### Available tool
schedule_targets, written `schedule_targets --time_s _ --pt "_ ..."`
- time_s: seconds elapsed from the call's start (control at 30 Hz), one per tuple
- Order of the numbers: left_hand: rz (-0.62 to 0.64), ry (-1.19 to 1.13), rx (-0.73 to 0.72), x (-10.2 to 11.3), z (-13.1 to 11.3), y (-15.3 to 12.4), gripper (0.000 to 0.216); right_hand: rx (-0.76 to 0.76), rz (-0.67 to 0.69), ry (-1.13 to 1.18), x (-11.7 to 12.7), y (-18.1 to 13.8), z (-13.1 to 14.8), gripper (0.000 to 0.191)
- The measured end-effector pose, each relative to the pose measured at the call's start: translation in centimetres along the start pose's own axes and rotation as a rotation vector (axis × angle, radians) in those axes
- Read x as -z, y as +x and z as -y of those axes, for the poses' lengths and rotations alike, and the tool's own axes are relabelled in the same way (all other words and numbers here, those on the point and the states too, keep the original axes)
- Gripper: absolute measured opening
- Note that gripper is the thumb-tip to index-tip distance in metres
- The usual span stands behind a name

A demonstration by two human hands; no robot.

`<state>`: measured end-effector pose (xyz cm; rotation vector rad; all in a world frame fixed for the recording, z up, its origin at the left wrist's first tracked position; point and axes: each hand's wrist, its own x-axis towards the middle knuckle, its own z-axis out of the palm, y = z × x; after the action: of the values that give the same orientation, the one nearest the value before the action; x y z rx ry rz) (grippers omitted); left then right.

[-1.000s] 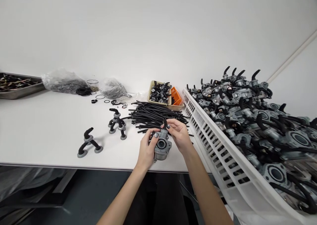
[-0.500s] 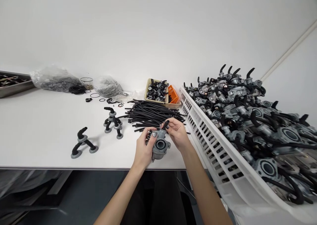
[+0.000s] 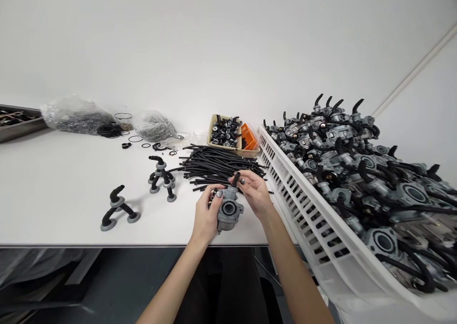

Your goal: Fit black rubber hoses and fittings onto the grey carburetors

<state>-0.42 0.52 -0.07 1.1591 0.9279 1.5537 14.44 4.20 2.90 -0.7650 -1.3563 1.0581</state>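
Note:
A grey metal carburetor [image 3: 228, 215] is held upright over the front of the white table. My left hand [image 3: 207, 214] is closed round its left side, thumb on the body. On top of the carburetor stands a black rubber boot [image 3: 236, 179]. My right hand [image 3: 255, 192] has its thumb and fingers closed at this boot, partly behind it. Left of my hands stand black rubber boots with grey caps, stacked in a cluster [image 3: 162, 176] and in a smaller group [image 3: 117, 205].
Black hoses [image 3: 214, 164] lie in a pile behind my hands. A yellow bin [image 3: 210, 124] with boots and an orange basket [image 3: 249, 136] stand behind them. Along the right, a white crate [image 3: 307, 205] is heaped with carburetors. Plastic bags [image 3: 76, 114] and a metal tray [image 3: 21, 131] are at back left.
The carburetor has turned slightly and shifted a little left in my hands. My right fingers stay at the rubber boot, with the thumb lower and more to the right.

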Motion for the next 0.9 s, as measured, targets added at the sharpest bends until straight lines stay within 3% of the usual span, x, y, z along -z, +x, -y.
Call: schedule_targets --time_s 0.17,0.27,0.47,0.63,0.9 --pt "-0.118 -0.260 0.167 -0.4 0.2 0.5 0.060 0.062 -0.294 -0.240 2.5 1.2 -0.5 0.024" --pt "-0.203 -0.379 0.237 -0.4 0.2 0.8 0.069 0.068 -0.374 -0.436 4.1 1.8 -0.8 0.022" --pt "-0.229 -0.497 0.340 -0.3 -0.3 1.2 0.052 0.114 -0.282 -0.847 4.6 2.8 -1.1 0.023" --pt "-0.218 -0.562 0.393 -0.3 -1.2 1.3 0.055 0.174 -0.168 -1.078 3.4 5.7 -1.9 0.029" --pt "-0.226 -0.685 0.425 0.2 -2.2 1.3 0.061 0.180 0.007 -1.301 1.9 9.4 -2.6 0.014"
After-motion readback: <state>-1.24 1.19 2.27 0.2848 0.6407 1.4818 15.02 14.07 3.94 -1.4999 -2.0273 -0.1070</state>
